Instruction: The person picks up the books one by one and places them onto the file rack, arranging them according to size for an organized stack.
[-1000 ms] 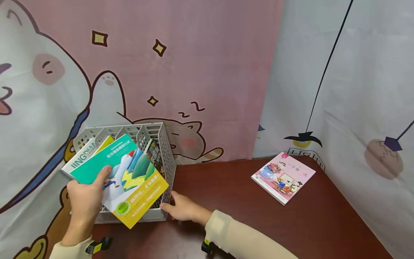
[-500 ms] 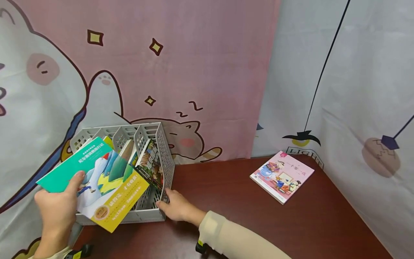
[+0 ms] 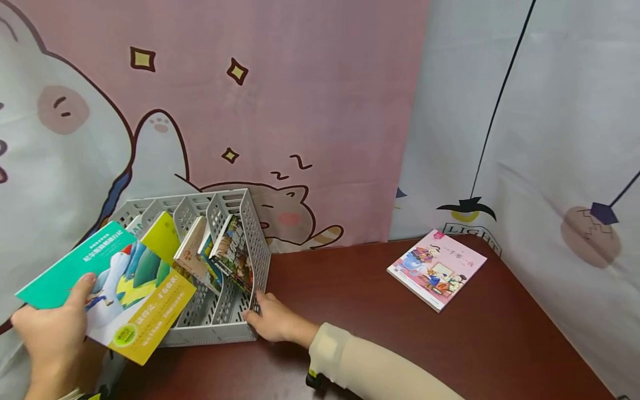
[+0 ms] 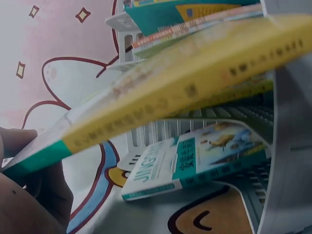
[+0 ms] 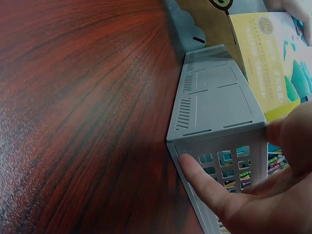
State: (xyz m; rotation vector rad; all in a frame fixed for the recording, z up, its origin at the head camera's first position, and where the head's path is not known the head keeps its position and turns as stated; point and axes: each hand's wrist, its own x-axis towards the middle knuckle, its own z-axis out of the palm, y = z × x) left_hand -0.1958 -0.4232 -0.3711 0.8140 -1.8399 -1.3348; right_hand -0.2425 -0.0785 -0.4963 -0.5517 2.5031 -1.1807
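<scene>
My left hand [image 3: 55, 333] grips a teal, white and yellow picture book [image 3: 125, 289] by its edge, thumb on the cover. That book is tilted, in front of the left part of a grey divided file holder [image 3: 210, 334] and overlapping it in the head view. My right hand [image 3: 277, 318] holds the holder's front right corner, the thumb at the front and a finger along the perforated side wall [image 5: 234, 165]. Several books lean in the slots, among them a yellow one [image 3: 162, 236] and a dark patterned one [image 3: 234, 250]. A white and teal book [image 4: 195, 161] shows in the left wrist view.
A pink book [image 3: 437, 269] lies flat on the dark red table [image 3: 350, 300], toward the right. Behind the table hang a pink cartoon curtain [image 3: 320, 111] and a pale one [image 3: 550, 139] on the right.
My left hand has moved left with the teal and yellow book, uncovering the slots and books on the holder's right side. My right hand stays at the holder's corner.
</scene>
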